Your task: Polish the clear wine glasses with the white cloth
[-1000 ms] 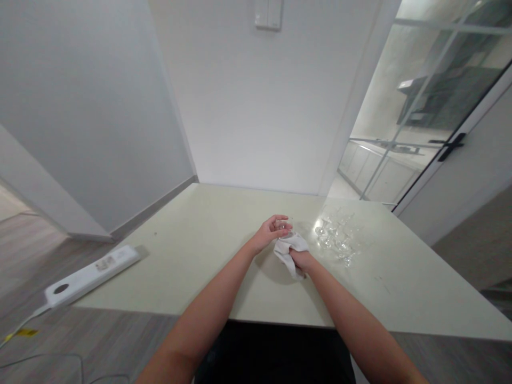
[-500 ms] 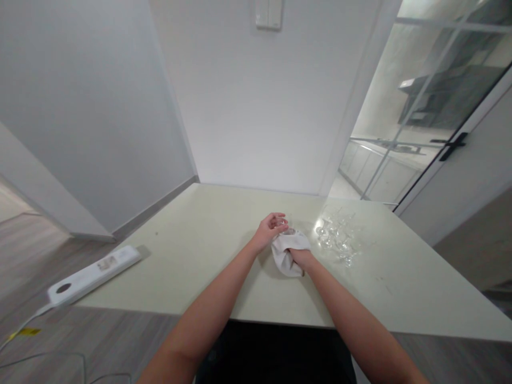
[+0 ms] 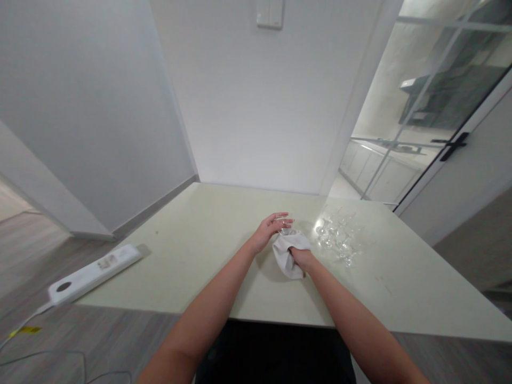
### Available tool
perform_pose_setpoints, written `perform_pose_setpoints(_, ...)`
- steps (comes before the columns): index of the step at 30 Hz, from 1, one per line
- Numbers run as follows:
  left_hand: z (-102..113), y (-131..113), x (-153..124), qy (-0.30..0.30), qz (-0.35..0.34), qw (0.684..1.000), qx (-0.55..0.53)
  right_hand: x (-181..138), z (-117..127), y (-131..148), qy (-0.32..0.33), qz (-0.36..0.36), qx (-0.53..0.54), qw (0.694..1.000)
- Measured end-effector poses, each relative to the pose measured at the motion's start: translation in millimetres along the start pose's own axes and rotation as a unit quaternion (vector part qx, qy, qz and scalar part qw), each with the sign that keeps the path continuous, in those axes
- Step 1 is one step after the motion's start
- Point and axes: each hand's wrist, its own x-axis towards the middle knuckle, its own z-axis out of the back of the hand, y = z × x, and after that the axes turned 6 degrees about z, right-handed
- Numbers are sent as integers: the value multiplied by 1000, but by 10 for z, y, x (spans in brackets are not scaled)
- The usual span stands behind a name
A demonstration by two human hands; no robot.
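Note:
Over the middle of the table, my left hand (image 3: 267,231) is curled around a small clear glass (image 3: 285,230). Its fingers show through the transparent wall on the far side. The lower part of the glass meets a bunched white cloth (image 3: 285,261). Tucked into a fold of that cloth is my right hand (image 3: 301,257), closed on it, with most of the fingers hidden. To the right of both hands lies a loose heap of clear, shiny pieces (image 3: 340,237), whose kind I cannot make out.
The pale table (image 3: 200,250) reaches the white wall at the back. A white power strip (image 3: 96,272) lies at its left edge, with a cable running down to the floor. At the right stands a glazed door with a black handle (image 3: 452,145).
My left fingers have shifted slightly on the glass, which shows more plainly now. The white cloth and my right hand have barely moved.

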Motion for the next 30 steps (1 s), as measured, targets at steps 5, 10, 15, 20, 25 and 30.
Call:
perform_pose_setpoints(5, 9, 11, 3, 6, -4, 1000, 5, 3, 0, -32, 5, -5, -16, 1000)
perform_pose_setpoints(10, 8, 1, -3, 10, -3, 1000, 9, -15, 6, 4, 5, -14, -13, 1000)
perform_pose_setpoints(15, 5, 1, -6, 8, -2, 1000, 1, -23, 14, 23, 0, -33, -26, 999)
perform_pose_setpoints(20, 9, 11, -6, 10, -5, 1000, 0, -18, 13, 5, 2, -20, -13, 1000)
perform_pose_setpoints(25, 4, 7, -9, 9, -4, 1000, -5, -7, 13, -8, -2, -20, -8, 1000)
perform_pose_setpoints(30, -7, -1, -14, 8, -2, 1000, -9, -11, 20, -37, -10, -33, -15, 999)
